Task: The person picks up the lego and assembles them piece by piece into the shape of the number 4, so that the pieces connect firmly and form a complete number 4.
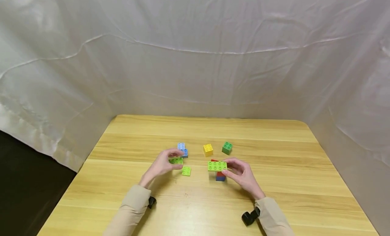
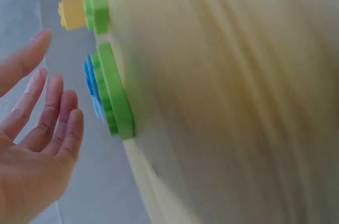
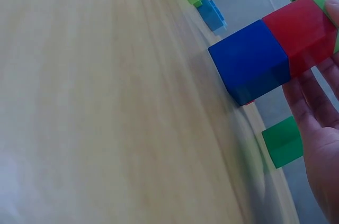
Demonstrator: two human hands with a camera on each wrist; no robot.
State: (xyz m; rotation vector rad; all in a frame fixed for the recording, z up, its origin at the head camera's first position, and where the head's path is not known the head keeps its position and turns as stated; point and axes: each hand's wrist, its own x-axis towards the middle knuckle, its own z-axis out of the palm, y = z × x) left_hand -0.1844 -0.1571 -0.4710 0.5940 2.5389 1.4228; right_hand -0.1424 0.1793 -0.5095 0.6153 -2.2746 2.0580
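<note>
My right hand (image 1: 240,175) grips a stack of building bricks by its right side. On top of the stack is a long light-green brick (image 1: 217,166), and under it a red brick (image 3: 302,36) joins a blue brick (image 3: 251,62). The light-green one juts out to the left past the two below. My left hand (image 1: 164,162) hovers with parted, slightly bent fingers around another long light-green brick (image 2: 115,94), which lies flat on the table. Between thumb and fingers in the left wrist view there is only air. Beside this brick lies a small square light-green brick (image 1: 186,171).
Beyond the left hand are a light-blue brick (image 1: 181,146) and a blue brick (image 1: 185,152). Farther back stand a yellow brick (image 1: 208,150) and a dark-green brick (image 1: 226,148). Another red piece (image 1: 214,160) peeks out behind the stack. Pale sheeting (image 1: 195,77) surrounds the wooden table (image 1: 195,209).
</note>
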